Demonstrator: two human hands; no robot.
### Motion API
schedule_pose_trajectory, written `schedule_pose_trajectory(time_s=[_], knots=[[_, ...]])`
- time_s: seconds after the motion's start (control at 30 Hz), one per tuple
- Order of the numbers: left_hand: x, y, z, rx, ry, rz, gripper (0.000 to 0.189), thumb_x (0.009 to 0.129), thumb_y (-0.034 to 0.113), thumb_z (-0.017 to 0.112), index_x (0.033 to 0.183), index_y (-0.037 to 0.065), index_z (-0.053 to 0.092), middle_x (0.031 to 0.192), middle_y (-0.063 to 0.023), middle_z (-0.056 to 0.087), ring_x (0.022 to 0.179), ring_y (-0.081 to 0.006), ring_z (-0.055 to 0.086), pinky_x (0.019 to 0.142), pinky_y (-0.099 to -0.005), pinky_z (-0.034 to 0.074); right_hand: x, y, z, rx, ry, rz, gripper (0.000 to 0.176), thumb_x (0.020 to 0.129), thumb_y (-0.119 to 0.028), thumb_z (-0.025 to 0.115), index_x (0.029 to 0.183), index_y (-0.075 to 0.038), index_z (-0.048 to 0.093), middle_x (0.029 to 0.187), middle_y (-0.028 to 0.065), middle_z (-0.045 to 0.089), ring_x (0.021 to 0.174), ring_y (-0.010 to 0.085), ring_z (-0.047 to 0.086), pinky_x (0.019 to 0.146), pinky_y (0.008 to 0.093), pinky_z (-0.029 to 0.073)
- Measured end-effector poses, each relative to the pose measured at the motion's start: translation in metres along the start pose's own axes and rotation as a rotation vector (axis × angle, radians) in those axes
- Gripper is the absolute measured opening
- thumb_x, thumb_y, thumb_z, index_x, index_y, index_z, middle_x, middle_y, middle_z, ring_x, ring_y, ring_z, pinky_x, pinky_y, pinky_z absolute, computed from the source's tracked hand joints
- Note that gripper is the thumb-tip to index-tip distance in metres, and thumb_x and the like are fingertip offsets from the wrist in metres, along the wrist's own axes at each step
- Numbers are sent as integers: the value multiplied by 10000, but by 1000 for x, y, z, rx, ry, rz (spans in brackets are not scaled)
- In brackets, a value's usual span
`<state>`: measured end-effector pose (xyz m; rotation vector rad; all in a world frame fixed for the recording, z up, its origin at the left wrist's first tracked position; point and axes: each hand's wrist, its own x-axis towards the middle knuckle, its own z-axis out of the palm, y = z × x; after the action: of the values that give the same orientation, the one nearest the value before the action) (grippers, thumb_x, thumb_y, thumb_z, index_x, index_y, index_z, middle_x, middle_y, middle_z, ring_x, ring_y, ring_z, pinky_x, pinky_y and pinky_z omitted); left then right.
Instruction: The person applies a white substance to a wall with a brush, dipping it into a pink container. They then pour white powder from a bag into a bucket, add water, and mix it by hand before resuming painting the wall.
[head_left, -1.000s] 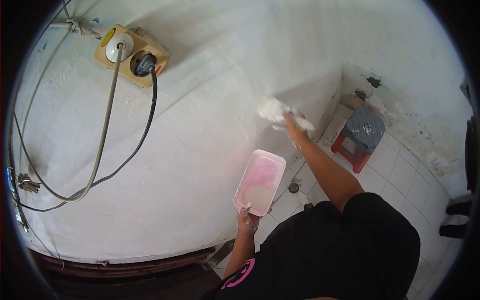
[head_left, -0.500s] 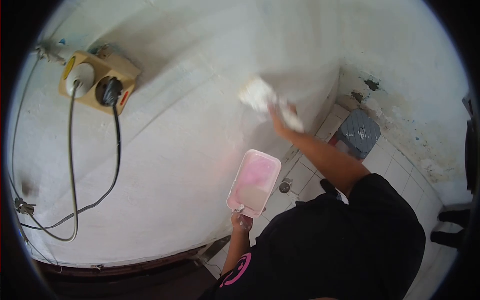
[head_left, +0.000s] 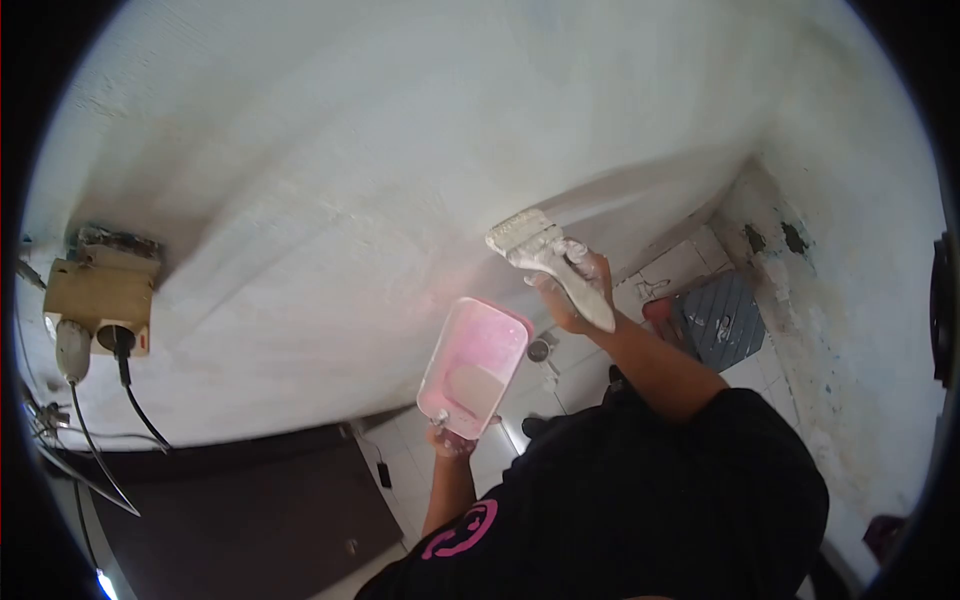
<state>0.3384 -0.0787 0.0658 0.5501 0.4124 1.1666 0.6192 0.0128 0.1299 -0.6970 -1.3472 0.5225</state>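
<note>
My right hand is closed around the handle of a wide paintbrush smeared with white paint. The bristles point up and left, right at the pale wall. White paint also coats some of my fingers. Lower down, my left hand grips the near end of a pink plastic tray. A shallow pool of whitish paint lies in its near part. The tray is tilted and held close in front of the wall.
A beige socket box with two plugs and hanging cables is on the wall at left. A grey stool stands on the white tiled floor near the corner, beside peeling plaster. A dark brown panel lies below the wall.
The view has shifted, so the socket box sits lower and further left. The brush, blurred before, now shows sharply and lower. The tray stays in my left hand.
</note>
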Motion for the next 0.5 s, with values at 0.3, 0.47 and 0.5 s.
schedule_pose_trajectory(time_s=[0.3,0.47,0.5], knots=[[3,-8,32,54,91,51,793,760,334,591,1381,-10,237,1308,-247,387,1120,-443,508,716,-587,572,36,-37,-36,0,183,-149,93,834,3,578,919,39,578,940,161,638,769,219,621,695,312,516],[2,-7,50,159,154,66,762,773,321,573,1378,-9,247,1301,-237,400,1117,-436,513,710,-588,575,16,25,-33,-284,13,-78,122,813,-58,575,915,-19,629,712,116,624,572,208,607,520,284,459],[2,-8,49,164,154,71,762,773,321,573,1378,-9,247,1301,-237,400,1117,-436,513,710,-588,575,-3,45,-36,-344,-7,-55,110,820,-68,571,902,-27,631,710,115,628,577,212,618,525,289,464]])
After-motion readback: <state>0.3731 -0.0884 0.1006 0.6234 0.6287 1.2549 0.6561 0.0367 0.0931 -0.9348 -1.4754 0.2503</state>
